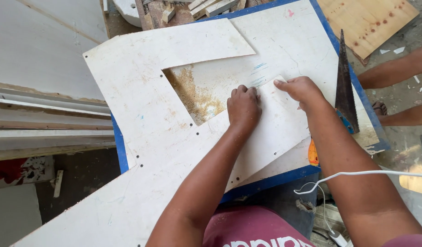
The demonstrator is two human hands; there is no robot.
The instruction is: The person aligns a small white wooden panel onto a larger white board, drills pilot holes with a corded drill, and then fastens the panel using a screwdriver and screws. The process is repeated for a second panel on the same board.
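Matt white laminated board (142, 105), scuffed and sawdust-dusted; dark steel saw (346, 87).

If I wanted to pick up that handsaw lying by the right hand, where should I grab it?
Probably by the handle end of the handsaw, nearest the person, just past the right hand. The blade tapers to a point at the far end and its teeth run along one edge, so come from the near side.

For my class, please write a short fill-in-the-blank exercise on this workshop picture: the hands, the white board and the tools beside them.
1. Both hands, the left hand and the right hand, press down on a cut white ____.
2. The handsaw lies to the ____ of the right hand.
3. In the cut-out of the white board lies a patch of ____.
4. The work surface under the board has a ____ edge.

Missing words: board; right; sawdust; blue
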